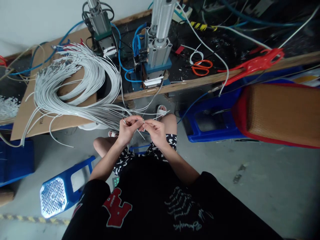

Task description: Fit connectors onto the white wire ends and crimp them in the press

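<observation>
Long wooden bench (190, 85) across the top of the view, crowded with cables and air hoses. Beside its right end, a red and blue stool (277, 113) with a woven brown seat. Near the bench's left end, flat cardboard sheet (30, 110) overhanging the front edge. Resting on that sheet, large looped bundle of white wires (75, 83), its loose ends spilling off the front edge down toward the lap. At the middle of the bench, near the front edge, two upright pneumatic presses: larger press (158, 50) with a silver cylinder, smaller press (101, 30) behind it toward the back edge. Right of the presses, orange scissors (202, 66) lying flat. Below the front edge, over bare knees, left hand (128, 128) and right hand (156, 131) close together, fingertips nearly touching. Left hand pinching a few wire ends; right hand pinching what looks like one single wire, though too thin to tell for certain. Likely trouble from here: strands tangling or slipping from the pinch, given the springy crossing loops; more wires dragged off the bench edge by a hard pull.
</observation>
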Action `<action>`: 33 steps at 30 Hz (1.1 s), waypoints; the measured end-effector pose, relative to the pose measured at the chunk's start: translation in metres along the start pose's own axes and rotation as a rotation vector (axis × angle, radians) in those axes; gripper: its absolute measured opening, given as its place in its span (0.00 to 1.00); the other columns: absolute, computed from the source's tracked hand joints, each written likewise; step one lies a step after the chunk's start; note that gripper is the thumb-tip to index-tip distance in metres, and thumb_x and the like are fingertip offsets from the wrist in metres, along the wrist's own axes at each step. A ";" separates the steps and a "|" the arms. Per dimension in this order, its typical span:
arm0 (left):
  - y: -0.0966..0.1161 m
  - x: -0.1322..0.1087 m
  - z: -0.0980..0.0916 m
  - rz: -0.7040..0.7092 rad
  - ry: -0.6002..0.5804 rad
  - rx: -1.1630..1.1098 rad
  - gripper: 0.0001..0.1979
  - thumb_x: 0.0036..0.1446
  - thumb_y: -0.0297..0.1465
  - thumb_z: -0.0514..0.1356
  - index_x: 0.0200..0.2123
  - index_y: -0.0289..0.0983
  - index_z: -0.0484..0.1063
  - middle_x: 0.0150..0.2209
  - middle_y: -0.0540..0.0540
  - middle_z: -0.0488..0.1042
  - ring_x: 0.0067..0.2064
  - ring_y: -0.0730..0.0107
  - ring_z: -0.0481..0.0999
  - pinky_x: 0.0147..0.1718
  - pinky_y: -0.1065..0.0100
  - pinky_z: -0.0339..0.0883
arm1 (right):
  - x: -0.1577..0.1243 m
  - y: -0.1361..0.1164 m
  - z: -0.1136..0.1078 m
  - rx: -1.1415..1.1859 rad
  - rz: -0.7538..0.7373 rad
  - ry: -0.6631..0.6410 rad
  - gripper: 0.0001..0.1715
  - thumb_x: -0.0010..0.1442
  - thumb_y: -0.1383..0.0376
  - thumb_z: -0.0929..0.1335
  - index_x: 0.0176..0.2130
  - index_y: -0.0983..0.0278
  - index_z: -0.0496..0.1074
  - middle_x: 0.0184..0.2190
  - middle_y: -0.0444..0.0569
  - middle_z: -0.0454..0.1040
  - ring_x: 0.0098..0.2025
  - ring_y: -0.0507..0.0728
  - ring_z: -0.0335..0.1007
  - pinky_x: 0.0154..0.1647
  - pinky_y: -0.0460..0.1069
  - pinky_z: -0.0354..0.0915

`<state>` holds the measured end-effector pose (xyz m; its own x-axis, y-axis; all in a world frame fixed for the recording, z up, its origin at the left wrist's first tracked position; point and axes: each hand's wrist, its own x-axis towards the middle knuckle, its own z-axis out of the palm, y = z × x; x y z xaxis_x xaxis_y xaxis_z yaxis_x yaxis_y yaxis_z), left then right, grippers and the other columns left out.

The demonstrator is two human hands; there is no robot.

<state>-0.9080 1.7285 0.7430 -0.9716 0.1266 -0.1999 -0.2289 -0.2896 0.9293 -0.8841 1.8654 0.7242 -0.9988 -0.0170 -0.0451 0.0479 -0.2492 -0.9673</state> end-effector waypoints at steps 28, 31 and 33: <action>-0.001 -0.002 0.017 -0.058 0.168 -0.239 0.12 0.45 0.36 0.76 0.28 0.34 0.81 0.19 0.54 0.69 0.19 0.83 0.61 0.21 0.74 0.61 | 0.000 0.010 -0.009 -0.115 0.009 -0.101 0.18 0.65 0.50 0.70 0.43 0.61 0.78 0.31 0.45 0.81 0.32 0.53 0.76 0.39 0.50 0.73; -0.002 -0.002 0.016 -0.090 0.150 -0.258 0.12 0.45 0.35 0.76 0.29 0.35 0.81 0.19 0.54 0.69 0.20 0.82 0.61 0.22 0.74 0.62 | 0.000 0.008 -0.012 -0.126 0.002 -0.101 0.18 0.65 0.50 0.70 0.43 0.61 0.77 0.32 0.46 0.81 0.32 0.53 0.76 0.40 0.50 0.73; -0.003 -0.002 0.016 -0.116 0.117 -0.288 0.13 0.45 0.36 0.76 0.29 0.34 0.81 0.19 0.54 0.68 0.20 0.82 0.61 0.22 0.73 0.62 | 0.001 0.008 -0.012 -0.104 0.002 -0.102 0.19 0.65 0.49 0.70 0.40 0.62 0.77 0.31 0.46 0.81 0.31 0.52 0.75 0.38 0.49 0.73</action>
<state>-0.9049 1.7444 0.7457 -0.9344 0.0692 -0.3495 -0.3300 -0.5383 0.7755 -0.8852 1.8754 0.7136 -0.9927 -0.1175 -0.0263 0.0436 -0.1472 -0.9882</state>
